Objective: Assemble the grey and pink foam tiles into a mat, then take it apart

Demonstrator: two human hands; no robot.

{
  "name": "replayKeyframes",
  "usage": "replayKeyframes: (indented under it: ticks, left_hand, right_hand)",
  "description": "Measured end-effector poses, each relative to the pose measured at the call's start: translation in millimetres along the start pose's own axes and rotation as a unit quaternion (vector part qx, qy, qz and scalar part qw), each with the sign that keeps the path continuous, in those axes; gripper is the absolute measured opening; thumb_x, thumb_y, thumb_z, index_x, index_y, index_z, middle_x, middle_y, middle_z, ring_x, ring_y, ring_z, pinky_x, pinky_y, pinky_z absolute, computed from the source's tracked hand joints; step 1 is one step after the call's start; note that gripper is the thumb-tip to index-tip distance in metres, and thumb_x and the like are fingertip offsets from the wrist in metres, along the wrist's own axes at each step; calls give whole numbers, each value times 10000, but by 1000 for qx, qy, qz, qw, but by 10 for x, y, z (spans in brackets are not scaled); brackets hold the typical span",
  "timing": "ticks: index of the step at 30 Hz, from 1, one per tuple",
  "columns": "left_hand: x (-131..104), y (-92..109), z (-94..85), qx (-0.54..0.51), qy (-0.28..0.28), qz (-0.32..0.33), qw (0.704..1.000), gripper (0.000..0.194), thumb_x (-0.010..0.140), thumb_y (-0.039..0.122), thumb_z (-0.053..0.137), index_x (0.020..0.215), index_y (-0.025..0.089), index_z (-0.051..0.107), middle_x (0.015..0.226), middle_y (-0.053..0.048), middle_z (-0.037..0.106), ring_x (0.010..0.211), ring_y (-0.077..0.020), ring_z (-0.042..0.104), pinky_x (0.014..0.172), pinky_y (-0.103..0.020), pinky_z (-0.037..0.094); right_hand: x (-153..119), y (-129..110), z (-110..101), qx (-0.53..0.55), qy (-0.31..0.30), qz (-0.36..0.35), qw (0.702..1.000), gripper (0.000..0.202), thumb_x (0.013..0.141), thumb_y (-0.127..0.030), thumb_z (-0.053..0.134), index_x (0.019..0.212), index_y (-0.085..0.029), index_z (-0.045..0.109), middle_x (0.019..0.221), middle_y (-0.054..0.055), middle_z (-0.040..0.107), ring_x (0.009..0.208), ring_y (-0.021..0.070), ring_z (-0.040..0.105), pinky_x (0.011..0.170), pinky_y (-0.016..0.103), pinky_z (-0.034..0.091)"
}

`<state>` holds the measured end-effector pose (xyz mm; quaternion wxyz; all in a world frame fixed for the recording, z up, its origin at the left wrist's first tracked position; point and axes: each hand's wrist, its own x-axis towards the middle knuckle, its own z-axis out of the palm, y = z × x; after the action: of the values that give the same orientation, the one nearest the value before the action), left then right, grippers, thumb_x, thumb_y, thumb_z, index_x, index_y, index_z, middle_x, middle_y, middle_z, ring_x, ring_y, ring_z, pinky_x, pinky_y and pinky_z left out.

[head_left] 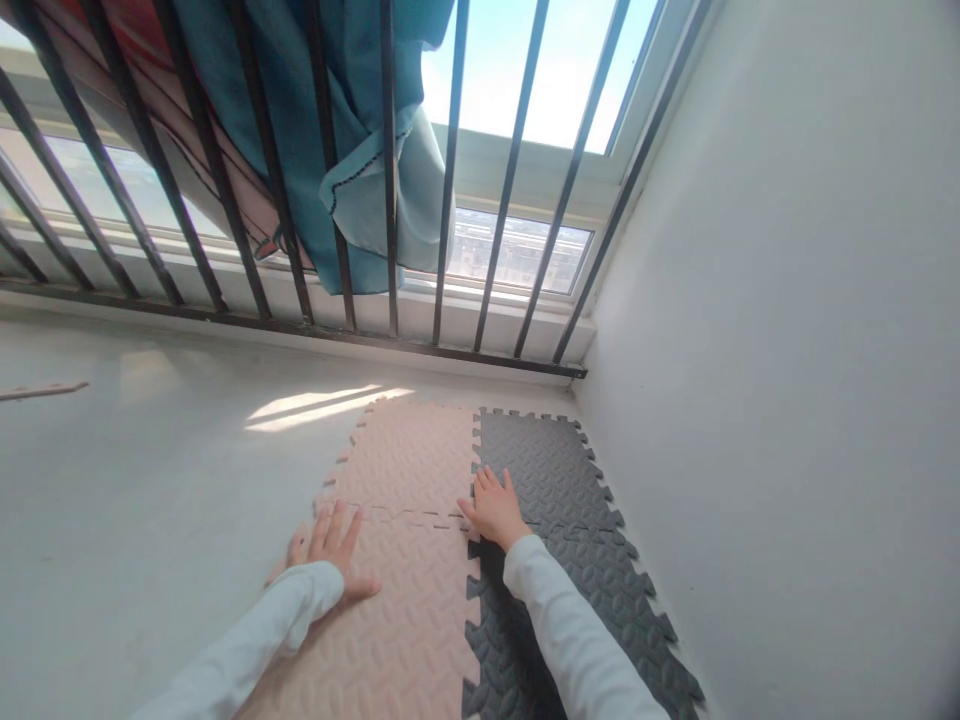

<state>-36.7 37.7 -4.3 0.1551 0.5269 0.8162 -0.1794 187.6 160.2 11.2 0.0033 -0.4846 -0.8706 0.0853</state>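
Pink foam mat tiles (420, 600) lie on the floor, with a second pink tile (412, 450) joined at the far end. Dark grey foam mat tiles (544, 465) lie along their right side. My left hand (330, 550) rests open, fingers spread, on the left edge of the nearer pink tile. My right hand (495, 508) is open over the seam between pink and grey, close to where the tiles' corners meet. Neither hand holds anything. My right forearm covers part of the nearer grey tile (615, 600).
A white wall (787, 400) rises along the right of the mats. Dark metal railings (390, 180) stand ahead, before windows and a hanging teal curtain (292, 120). A thin stick (45, 391) lies on the pale floor (150, 520) at the left.
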Motion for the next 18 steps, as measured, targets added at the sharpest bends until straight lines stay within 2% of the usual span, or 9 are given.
replayKeyframes:
  ticks: [2,5,9,12,16,18]
  left_hand:
    - [7,-4,4,-4,5,2,1000,1023,508,655,488,1352,240,88,1450,-45,-40,1317,-256,-61,1016,-492,-14]
    - [39,-15,37,-17,19,10,1000,1043,491,672,502,1352,231,111,1451,-58,-20,1315,-271,-57,1016,-494,-8]
    - [117,-35,121,-15,33,11,999,1064,473,688,514,1350,233,120,1450,-71,-19,1314,-281,-60,1013,-505,-12]
    - [165,-51,170,-9,41,15,999,1068,470,706,501,1351,229,130,1450,-78,-15,1315,-281,-49,1014,-502,3]
    - [192,-66,189,-5,43,14,999,1037,486,701,483,1350,235,148,1448,-78,4,1316,-283,-18,1007,-509,44]
    - [197,-67,190,-12,57,18,998,1030,487,702,476,1349,231,166,1447,-85,23,1315,-286,-8,1006,-507,52]
  right_hand:
    - [-37,-23,-66,15,-30,15,999,543,828,-477,305,1251,-149,394,1347,120,335,1260,237,229,1012,526,73]
    - [-228,-73,-81,40,-18,15,999,488,853,-438,256,1250,-188,391,1356,88,330,1259,226,232,1004,538,100]
    - [-541,-200,23,49,-14,-35,998,432,863,-399,246,1214,-230,433,1352,45,347,1272,204,197,1012,538,55]
    - [-624,-301,42,34,-17,-27,999,457,854,-391,267,1259,-209,380,1367,56,318,1282,203,162,1014,538,22]
    - [-629,-410,-96,27,-56,12,998,480,843,-441,270,1213,-188,444,1369,91,306,1276,252,173,991,581,41]
    - [-741,-469,-183,48,-67,32,996,516,823,-478,296,1235,-191,415,1382,103,274,1265,284,196,966,618,68]
